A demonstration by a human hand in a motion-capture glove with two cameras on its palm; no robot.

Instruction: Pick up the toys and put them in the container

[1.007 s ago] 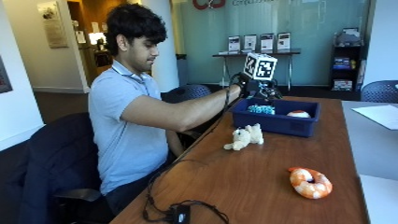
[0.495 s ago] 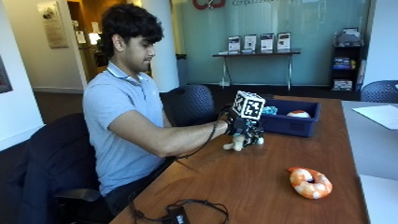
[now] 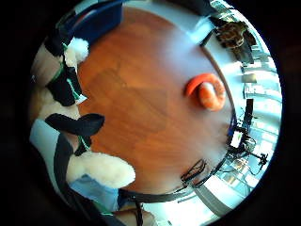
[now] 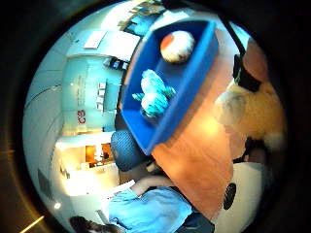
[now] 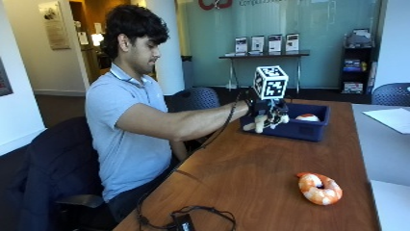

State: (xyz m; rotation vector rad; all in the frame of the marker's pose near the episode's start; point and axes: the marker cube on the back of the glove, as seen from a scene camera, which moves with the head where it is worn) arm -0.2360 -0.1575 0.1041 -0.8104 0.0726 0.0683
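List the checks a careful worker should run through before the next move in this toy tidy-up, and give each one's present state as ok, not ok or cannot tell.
1. Cream plush toy held by the gloved right hand: ok, fingers are curled round it and it is off the table.
2. Toy carried as far as the blue container: ok, it hangs near the bin's near end.
3. Toy fully above the opening: cannot tell.
4. Room inside the bin: ok, only a teal toy and an orange-and-white ball lie in it, with bare floor between them.
5. All toys collected: not ok, the shrimp toy lies on the table.
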